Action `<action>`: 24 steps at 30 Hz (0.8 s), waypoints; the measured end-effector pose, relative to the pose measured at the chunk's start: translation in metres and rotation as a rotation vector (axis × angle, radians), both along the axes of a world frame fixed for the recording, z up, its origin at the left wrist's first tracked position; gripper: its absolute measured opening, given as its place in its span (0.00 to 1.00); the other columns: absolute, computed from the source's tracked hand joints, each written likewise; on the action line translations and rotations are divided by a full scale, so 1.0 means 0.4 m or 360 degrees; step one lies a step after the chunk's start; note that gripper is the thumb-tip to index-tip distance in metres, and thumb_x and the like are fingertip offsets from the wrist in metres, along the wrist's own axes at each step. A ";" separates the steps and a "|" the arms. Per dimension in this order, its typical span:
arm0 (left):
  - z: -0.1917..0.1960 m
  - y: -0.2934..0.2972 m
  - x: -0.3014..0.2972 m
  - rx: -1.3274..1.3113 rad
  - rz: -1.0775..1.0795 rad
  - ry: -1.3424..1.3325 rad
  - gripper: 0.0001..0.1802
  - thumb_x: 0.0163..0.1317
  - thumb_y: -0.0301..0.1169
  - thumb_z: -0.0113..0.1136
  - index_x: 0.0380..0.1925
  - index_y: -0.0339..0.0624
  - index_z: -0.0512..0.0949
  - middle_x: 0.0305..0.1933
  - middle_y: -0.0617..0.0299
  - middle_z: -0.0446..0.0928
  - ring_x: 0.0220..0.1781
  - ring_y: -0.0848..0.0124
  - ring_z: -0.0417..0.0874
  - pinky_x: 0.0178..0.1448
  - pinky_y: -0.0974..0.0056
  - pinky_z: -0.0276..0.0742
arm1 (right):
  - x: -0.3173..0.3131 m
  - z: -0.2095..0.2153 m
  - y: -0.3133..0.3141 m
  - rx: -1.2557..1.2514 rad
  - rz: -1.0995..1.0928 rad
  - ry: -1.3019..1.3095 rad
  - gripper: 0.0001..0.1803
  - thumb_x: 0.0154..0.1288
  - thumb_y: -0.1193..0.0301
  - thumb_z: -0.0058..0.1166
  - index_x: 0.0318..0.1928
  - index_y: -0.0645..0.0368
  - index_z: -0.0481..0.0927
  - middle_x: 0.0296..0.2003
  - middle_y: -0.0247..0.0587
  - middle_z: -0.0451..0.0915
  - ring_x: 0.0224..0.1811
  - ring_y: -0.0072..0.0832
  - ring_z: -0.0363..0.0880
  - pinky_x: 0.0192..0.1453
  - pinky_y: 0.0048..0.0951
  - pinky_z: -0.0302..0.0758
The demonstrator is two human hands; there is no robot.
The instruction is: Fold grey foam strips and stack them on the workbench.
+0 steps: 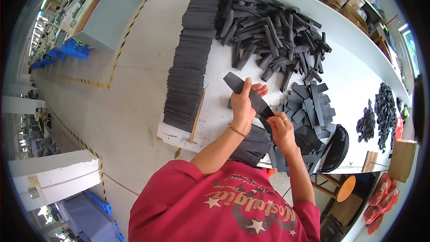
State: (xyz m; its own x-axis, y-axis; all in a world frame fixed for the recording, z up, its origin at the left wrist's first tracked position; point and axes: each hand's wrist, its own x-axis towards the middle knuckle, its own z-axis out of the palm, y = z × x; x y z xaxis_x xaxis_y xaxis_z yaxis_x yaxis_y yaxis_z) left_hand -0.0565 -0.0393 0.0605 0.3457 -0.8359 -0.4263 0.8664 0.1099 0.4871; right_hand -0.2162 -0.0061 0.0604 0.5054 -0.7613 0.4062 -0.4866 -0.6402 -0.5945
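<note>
A flat black strip (258, 102), like stiff fabric with a tapered end, is held slantwise above the white table. My left hand (242, 106) grips it with the thumb on top and the fingers behind. At its lower right end, the fingertips of my right hand (282, 130) pinch it. Just below my hands lies a stack of black pieces (251, 145). To the right of my right hand spreads a loose heap of flat dark grey pieces (309, 107). Beyond my hands is a big pile of rolled black fabric tubes (268, 31).
A long row of tightly packed black pieces (190, 58) runs along the table's left side. At right are a black mesh-like bag (336, 150), small black heaps (384, 112), a round stool (346, 188) and red bags (380, 201). A raised white board (354, 45) edges the table's far side.
</note>
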 end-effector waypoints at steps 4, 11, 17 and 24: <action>-0.025 0.010 -0.031 0.0129 0.0011 0.0048 0.21 0.66 0.41 0.63 0.26 0.30 0.75 0.29 0.51 0.79 0.34 0.55 0.86 0.46 0.53 0.85 | 0.017 -0.030 -0.005 -0.0004 -0.0016 -0.0072 0.08 0.57 0.82 0.61 0.36 0.63 0.76 0.37 0.48 0.77 0.34 0.47 0.78 0.38 0.39 0.76; -0.021 0.036 -0.071 0.0211 -0.0074 0.0014 0.21 0.67 0.43 0.61 0.31 0.30 0.76 0.29 0.53 0.80 0.37 0.55 0.86 0.46 0.57 0.83 | 0.025 -0.028 -0.021 -0.0079 0.0036 -0.0079 0.10 0.54 0.83 0.62 0.35 0.63 0.75 0.36 0.47 0.76 0.33 0.46 0.79 0.35 0.40 0.77; -0.032 0.044 -0.067 -0.0043 -0.0163 0.0070 0.21 0.71 0.42 0.56 0.49 0.32 0.73 0.33 0.53 0.82 0.43 0.55 0.86 0.51 0.59 0.80 | 0.025 -0.020 -0.029 0.0073 0.0006 -0.0122 0.08 0.54 0.83 0.61 0.35 0.63 0.76 0.36 0.47 0.77 0.35 0.47 0.79 0.37 0.39 0.77; -0.045 0.043 -0.060 -0.0070 -0.0195 0.0113 0.23 0.70 0.43 0.56 0.50 0.32 0.73 0.35 0.52 0.82 0.46 0.55 0.85 0.53 0.57 0.79 | 0.024 -0.022 -0.038 0.0203 0.0009 -0.0163 0.06 0.57 0.82 0.60 0.35 0.63 0.77 0.37 0.47 0.78 0.36 0.47 0.79 0.39 0.38 0.77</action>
State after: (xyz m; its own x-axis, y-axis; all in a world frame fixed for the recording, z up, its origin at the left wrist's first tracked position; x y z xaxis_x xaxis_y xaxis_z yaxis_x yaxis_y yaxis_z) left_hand -0.0805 -0.0223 0.0425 0.2100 -0.8884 -0.4081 0.9068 0.0210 0.4210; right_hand -0.2066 -0.0215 0.0517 0.4706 -0.8074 0.3558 -0.4161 -0.5587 -0.7175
